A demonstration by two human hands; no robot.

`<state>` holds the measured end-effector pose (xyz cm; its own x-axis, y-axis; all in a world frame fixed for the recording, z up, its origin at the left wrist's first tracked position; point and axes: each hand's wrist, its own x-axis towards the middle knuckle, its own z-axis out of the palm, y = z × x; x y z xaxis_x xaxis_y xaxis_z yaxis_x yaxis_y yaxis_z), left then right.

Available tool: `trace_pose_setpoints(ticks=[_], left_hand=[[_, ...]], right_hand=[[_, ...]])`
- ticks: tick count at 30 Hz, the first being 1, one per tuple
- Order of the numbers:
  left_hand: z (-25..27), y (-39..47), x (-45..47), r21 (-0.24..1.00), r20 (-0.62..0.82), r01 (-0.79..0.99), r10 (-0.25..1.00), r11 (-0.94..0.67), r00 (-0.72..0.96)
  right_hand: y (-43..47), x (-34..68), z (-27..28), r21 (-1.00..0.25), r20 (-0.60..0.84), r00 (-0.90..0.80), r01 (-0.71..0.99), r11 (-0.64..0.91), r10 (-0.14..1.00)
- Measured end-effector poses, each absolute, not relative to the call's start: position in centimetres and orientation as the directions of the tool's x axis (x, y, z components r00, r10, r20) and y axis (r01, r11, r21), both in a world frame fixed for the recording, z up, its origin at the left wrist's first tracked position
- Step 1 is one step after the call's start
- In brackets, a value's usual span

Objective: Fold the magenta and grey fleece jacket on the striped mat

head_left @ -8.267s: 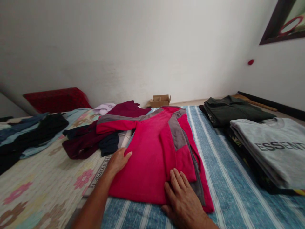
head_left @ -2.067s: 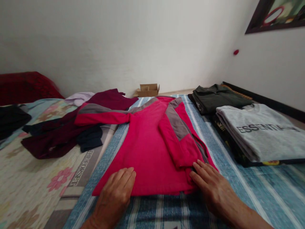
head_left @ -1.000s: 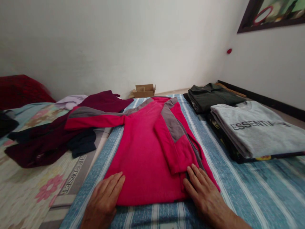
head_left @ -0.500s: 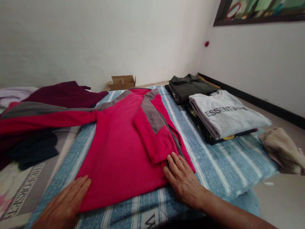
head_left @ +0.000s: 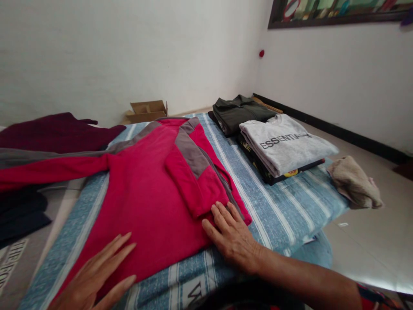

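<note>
On the pink shirt [head_left: 142, 198], left hand [head_left: 92, 275] has spread wider, right hand [head_left: 231, 237] stays flat, both empty.

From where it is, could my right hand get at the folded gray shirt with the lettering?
Probably yes. The right hand rests on the pink top, nothing stands between it and the gray shirt across the flat striped sheet, and the shirt has nothing on top.
</note>
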<state>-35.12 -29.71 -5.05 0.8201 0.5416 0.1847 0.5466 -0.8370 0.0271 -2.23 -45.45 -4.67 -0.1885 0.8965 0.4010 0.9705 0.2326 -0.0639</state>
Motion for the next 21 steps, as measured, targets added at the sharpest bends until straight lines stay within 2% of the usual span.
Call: trace_pose_setpoints(ticks=[3, 7, 14, 21], left_hand=[[-5.7, -28.8, -33.4, -0.022, 0.235, 0.55, 0.531, -0.835, 0.814], [-5.8, -28.3, -31.8, -0.067, 0.224, 0.578, 0.552, -0.813, 0.803], [-5.1, -28.6, -31.4, -0.075, 0.233, 0.564, 0.535, -0.823, 0.812], [-6.2, -28.6, -31.8, -0.078, 0.179, 0.638, 0.619, -0.766, 0.765]], right_hand=[[-45.3, -3.3, -4.1, -0.055, 0.429, -0.261, 0.948, 0.313, 0.865], [-44.2, -4.9, -3.8, -0.01, 0.469, -0.361, 0.91, 0.414, 0.806], [-42.0, -7.7, -4.4, 0.117, 0.524, -0.6, 0.754, 0.646, 0.605], [-40.9, -9.4, -3.9, 0.168, 0.52, -0.608, 0.761, 0.626, 0.6]])
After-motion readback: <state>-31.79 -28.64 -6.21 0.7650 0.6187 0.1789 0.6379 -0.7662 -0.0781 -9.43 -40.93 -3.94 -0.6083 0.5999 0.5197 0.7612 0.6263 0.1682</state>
